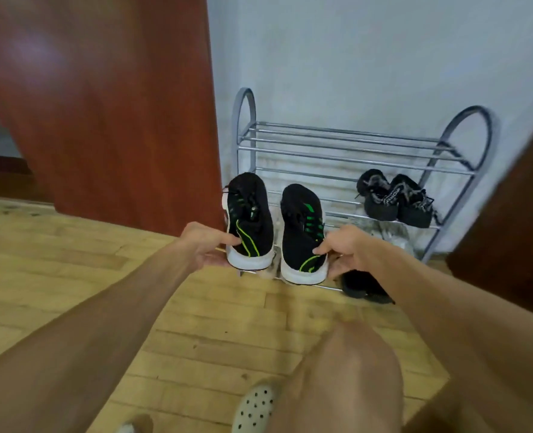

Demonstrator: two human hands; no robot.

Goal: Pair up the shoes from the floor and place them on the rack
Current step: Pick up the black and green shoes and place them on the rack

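Observation:
Two black sneakers with green stripes and white soles point toes-up toward the metal shoe rack [346, 151]. My left hand [201, 245] grips the heel of the left sneaker [252, 220], thumb on its side. My right hand [349, 251] holds the heel of the right sneaker [301, 235] the same way. Both sneakers hover at the left end of the rack's lower levels, side by side. A pair of black shoes [395, 198] sits on the right of the rack's middle shelf. Another black shoe [360, 285] lies low at the rack's front, partly hidden by my right wrist.
A reddish wooden door [109, 104] stands just left of the rack, close to the left sneaker. The white wall [368, 57] is behind the rack. Wooden floor [71, 254] spreads in front. My knee [340, 370] and a white perforated clog [256, 404] are in the foreground. Dark furniture [515, 239] stands right.

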